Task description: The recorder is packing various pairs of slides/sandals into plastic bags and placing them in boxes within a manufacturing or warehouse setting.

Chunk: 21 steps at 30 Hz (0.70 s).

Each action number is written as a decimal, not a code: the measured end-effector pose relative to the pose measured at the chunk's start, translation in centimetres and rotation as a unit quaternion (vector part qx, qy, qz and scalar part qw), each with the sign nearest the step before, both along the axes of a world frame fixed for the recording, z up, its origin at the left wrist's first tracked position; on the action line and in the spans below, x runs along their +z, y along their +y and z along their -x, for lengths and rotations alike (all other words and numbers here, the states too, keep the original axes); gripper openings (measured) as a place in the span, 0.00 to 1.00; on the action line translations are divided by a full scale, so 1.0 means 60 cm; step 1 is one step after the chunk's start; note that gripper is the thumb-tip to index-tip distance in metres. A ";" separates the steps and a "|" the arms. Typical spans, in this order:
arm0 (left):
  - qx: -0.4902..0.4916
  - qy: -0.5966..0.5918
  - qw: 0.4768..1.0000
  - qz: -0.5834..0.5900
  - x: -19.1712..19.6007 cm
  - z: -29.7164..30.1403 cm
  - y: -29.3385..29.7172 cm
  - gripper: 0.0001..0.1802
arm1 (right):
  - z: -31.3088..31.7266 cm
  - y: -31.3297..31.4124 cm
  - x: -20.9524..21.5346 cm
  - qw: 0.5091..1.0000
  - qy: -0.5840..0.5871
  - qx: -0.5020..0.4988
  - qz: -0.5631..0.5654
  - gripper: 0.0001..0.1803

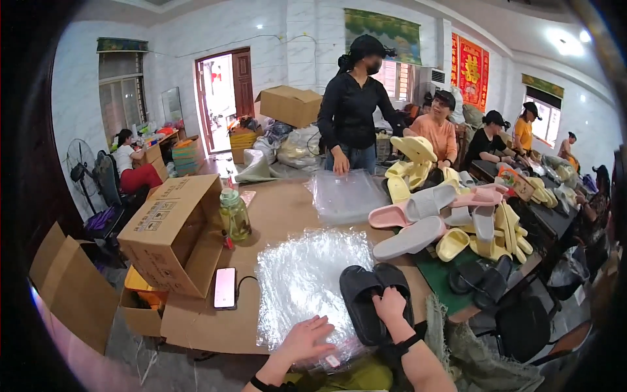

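My left hand lies with its fingers stretched out on the lower part of a shiny stack of transparent plastic bags. My right hand is closed on a pair of black slippers, its fingers tucked under the strap of the right one. The pair rests side by side, toes away from me, over the right edge of the bags. To the right, another pair of black slippers sits on a green surface. Beyond it is a pile of grey, pink and yellow slippers.
At left on the cardboard-covered table are an open carton, a greenish bottle and a phone. A standing person touches a second bag stack across from me. Several people sit along the right, near a black chair.
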<state>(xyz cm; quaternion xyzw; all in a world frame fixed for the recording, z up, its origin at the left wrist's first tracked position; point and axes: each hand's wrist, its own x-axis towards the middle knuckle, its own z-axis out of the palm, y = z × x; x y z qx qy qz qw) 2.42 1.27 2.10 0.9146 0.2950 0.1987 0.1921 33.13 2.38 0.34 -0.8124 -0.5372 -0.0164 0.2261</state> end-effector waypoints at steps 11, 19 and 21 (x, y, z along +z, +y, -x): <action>-0.013 -0.087 0.995 0.036 -0.011 0.017 0.016 0.29 | 0.001 -0.002 -0.001 0.999 -0.007 0.005 -0.034 0.25; 0.001 -0.074 0.997 0.014 -0.001 0.013 0.010 0.27 | 0.001 -0.001 -0.002 0.999 -0.006 0.004 -0.039 0.25; 0.005 -0.071 0.997 0.019 -0.001 0.013 0.009 0.27 | 0.001 -0.001 -0.002 0.999 -0.002 0.002 -0.033 0.25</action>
